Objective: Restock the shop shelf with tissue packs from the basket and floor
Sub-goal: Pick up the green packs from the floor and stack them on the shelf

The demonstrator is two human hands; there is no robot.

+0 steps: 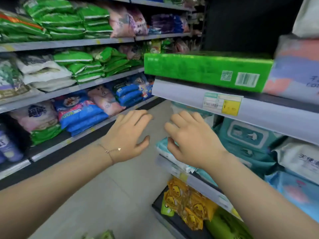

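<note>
My right hand (pixel 191 138) reaches into the right-hand shelf under its grey price rail (pixel 269 116). Its fingers are spread and lie against a pale, clear-wrapped tissue pack (pixel 185 107), which they partly hide. The thumb touches the edge of a teal and white pack (pixel 163 147) lying at the shelf's front. My left hand (pixel 131 133), with a thin bracelet on the wrist, hovers beside it over the aisle floor with relaxed fingers and holds nothing. A long green tissue pack (pixel 207 69) lies on the shelf above, jutting past its left end.
Teal wipe packs (pixel 246 137) and white packs (pixel 300 159) fill the right shelf. Yellow duck-print packs (pixel 186 206) sit on the bottom shelf. Across the grey floor (pixel 107 187), left shelves hold green (pixel 72 57) and blue packs (pixel 81 116). A green item (pixel 107 235) shows at the bottom edge.
</note>
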